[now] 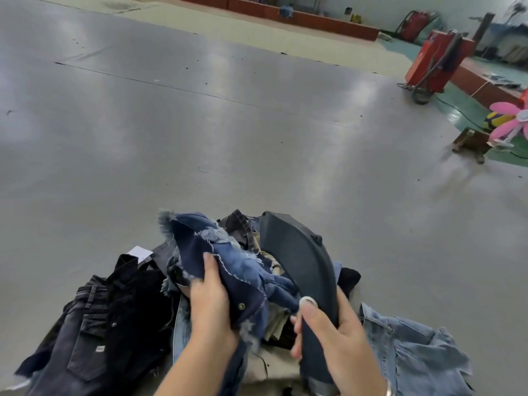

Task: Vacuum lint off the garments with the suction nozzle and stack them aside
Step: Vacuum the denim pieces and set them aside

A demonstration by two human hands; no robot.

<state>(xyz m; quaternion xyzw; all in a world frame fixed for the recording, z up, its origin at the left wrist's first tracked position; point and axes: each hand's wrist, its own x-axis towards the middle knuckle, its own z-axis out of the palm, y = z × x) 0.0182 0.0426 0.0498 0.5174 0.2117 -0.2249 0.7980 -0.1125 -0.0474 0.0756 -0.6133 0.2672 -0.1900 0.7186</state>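
While the left hand grips a frayed dark-blue denim garment, thumb on top and fingers curled under the cloth, the right hand is wrapped round the stem of a dark grey suction nozzle. The thumb of that hand, with a pale ring just above it, lies along the near side of the stem. From the grip the nozzle curves up and away to a broad curved head, which stands just right of the held denim and close beside it; whether the two touch cannot be told. Both are lifted above a heap of clothes at the near edge of a wide grey table. Black and dark grey jeans lie spread to the near left of the heap, with a white tag at their far end. A light-blue denim piece lies to the near right. Beyond the heap the grey surface runs far and to both sides, bare but for small specks. Off its far right edge stand a red machine and a pink fan.
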